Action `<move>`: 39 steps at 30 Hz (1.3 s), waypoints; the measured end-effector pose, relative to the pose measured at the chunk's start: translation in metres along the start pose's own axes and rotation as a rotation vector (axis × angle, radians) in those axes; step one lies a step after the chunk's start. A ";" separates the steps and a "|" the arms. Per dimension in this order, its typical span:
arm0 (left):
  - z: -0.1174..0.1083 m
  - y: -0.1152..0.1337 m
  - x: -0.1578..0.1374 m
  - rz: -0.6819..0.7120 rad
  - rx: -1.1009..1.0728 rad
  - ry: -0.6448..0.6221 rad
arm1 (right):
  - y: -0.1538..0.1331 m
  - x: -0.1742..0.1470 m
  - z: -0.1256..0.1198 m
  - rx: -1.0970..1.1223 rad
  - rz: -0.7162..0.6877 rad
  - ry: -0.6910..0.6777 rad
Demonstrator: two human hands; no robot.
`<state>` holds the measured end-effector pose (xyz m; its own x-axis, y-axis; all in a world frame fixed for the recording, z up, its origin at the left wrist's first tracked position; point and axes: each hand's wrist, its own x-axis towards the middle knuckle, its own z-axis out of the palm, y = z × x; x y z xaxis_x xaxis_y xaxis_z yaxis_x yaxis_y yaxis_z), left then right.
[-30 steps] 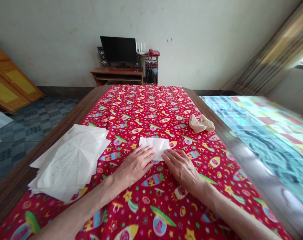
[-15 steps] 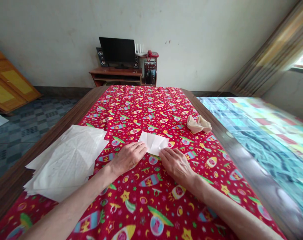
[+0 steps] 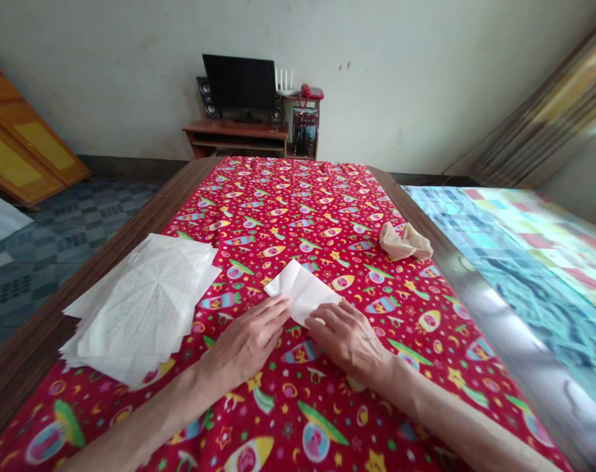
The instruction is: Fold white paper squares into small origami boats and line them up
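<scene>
A small sheet of folded white paper point(image 3: 309, 292) lies turned at an angle on the red tablecloth, with crease lines across it. My left hand point(image 3: 258, 328) holds its lower left edge, fingers together on top and thumb tucked out of sight. At the lower right corner, my right hand point(image 3: 344, 334) has curled fingers closed on the paper. To the left lies a stack of creased white paper sheets point(image 3: 145, 308). A cream folded paper shape point(image 3: 406, 241) stands upright at the right side of the cloth.
The rocket-print tablecloth point(image 3: 298, 196) covers a dark wooden table point(image 3: 27, 334). Beyond its far end is a desk point(image 3: 236, 131) with a monitor point(image 3: 239, 83). A bed point(image 3: 518, 255) runs along the right, and a wooden cabinet point(image 3: 27, 141) stands at left.
The folded paper has turned, its right side swinging toward me. My right hand has shifted slightly toward me, its fingers more curled. The camera view has shifted a little.
</scene>
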<state>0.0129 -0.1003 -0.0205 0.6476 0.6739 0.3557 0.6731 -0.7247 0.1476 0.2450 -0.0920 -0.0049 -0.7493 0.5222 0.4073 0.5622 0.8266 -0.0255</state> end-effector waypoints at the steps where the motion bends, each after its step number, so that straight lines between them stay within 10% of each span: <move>1: 0.000 0.000 -0.001 -0.008 0.000 0.004 | 0.005 -0.001 -0.001 0.033 0.033 0.014; 13: -0.004 0.007 0.001 -0.111 -0.163 0.017 | 0.032 0.020 0.012 0.374 0.450 0.012; 39: -0.003 0.007 -0.003 -0.164 -0.175 -0.057 | 0.033 0.022 0.016 0.349 0.410 0.023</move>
<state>0.0143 -0.1079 -0.0181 0.5570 0.7880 0.2621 0.7021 -0.6154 0.3581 0.2414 -0.0501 -0.0109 -0.4830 0.8150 0.3202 0.6538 0.5789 -0.4872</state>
